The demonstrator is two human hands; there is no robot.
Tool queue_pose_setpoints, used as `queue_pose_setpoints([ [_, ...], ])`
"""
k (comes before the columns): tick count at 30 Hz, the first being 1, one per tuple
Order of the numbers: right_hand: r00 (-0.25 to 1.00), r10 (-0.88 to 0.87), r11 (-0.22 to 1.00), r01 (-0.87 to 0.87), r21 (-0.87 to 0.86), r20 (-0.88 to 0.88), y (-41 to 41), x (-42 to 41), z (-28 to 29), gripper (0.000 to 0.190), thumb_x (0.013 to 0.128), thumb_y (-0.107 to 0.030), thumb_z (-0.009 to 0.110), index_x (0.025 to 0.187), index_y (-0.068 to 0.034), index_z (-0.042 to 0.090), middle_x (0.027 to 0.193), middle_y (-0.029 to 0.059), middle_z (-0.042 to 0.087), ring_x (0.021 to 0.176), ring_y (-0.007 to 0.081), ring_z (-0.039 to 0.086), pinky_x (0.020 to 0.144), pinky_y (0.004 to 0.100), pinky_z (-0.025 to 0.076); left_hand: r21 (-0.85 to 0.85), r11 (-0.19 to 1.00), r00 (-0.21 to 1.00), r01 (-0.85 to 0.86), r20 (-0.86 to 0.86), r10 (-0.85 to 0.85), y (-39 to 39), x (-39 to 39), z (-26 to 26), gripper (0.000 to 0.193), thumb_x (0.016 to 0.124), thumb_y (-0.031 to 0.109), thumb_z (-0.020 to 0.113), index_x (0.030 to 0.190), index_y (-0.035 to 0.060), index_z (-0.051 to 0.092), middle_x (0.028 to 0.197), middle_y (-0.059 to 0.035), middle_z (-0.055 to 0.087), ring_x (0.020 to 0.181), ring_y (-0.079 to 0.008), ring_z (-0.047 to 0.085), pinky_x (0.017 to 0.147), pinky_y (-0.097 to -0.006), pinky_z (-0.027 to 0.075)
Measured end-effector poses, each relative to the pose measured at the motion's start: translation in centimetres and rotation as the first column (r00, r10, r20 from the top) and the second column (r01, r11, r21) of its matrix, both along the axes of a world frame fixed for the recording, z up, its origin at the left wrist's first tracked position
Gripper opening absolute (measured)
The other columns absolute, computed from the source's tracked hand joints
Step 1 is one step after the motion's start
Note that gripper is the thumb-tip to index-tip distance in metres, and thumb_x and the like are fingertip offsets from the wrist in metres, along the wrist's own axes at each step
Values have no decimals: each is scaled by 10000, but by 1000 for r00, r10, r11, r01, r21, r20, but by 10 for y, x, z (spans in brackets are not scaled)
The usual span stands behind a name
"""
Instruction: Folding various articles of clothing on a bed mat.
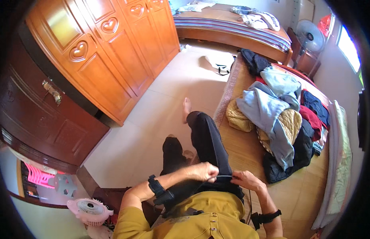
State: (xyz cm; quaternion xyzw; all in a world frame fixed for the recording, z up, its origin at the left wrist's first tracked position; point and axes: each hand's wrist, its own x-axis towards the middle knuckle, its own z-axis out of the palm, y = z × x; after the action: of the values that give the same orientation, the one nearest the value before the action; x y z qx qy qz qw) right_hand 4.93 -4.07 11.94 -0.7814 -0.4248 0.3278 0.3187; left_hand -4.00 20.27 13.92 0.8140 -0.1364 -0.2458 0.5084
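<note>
My left hand [205,171] is closed in a fist above my lap, the fingers wrapped round one end of a thin dark cord or strip [224,176]. The other end is pinched in the fingers of my right hand [247,179], a short way to the right. Between them the strip runs nearly straight in front of my black trousers [209,140]. Its exact kind is too small to tell. Down past my right wrist hangs a thin black cable [250,206]. Both forearms wear black straps with small devices.
On the wooden bed [241,149] to my right lies a heap of clothes with a light blue sweatshirt [264,104] on top. A wooden wardrobe [119,56] and a brown door [41,113] stand left. A pink fan [90,207] is low left; a white bag [220,61] lies ahead.
</note>
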Motion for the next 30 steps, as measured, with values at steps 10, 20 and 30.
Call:
queue_pose_setpoints([
  [10,999,-39,998,37,-59,-34,-19,2,-13,265,840,-282,602,924,-30,597,791,167,635,726,286,629,647,360,480,148,930,937,338,-145,-317,0,26,-15,291,838,274,560,797,-14,560,717,-192,580,679,-329,574,614,-408,421],
  [20,740,-481,848,530,-34,-471,-59,-19,-20,265,915,-235,509,957,-4,631,859,107,636,843,204,589,757,322,450,313,950,788,-22,590,-176,29,103,-80,215,844,225,561,849,16,510,754,-142,533,715,-336,558,623,-427,439],
  [30,825,-563,808,562,-176,49,-83,19,-75,276,883,-244,524,890,13,624,798,182,599,749,329,580,664,407,451,413,891,915,-187,402,6,62,102,-65,223,794,160,621,972,55,539,894,-116,494,826,-291,519,725,-406,440],
])
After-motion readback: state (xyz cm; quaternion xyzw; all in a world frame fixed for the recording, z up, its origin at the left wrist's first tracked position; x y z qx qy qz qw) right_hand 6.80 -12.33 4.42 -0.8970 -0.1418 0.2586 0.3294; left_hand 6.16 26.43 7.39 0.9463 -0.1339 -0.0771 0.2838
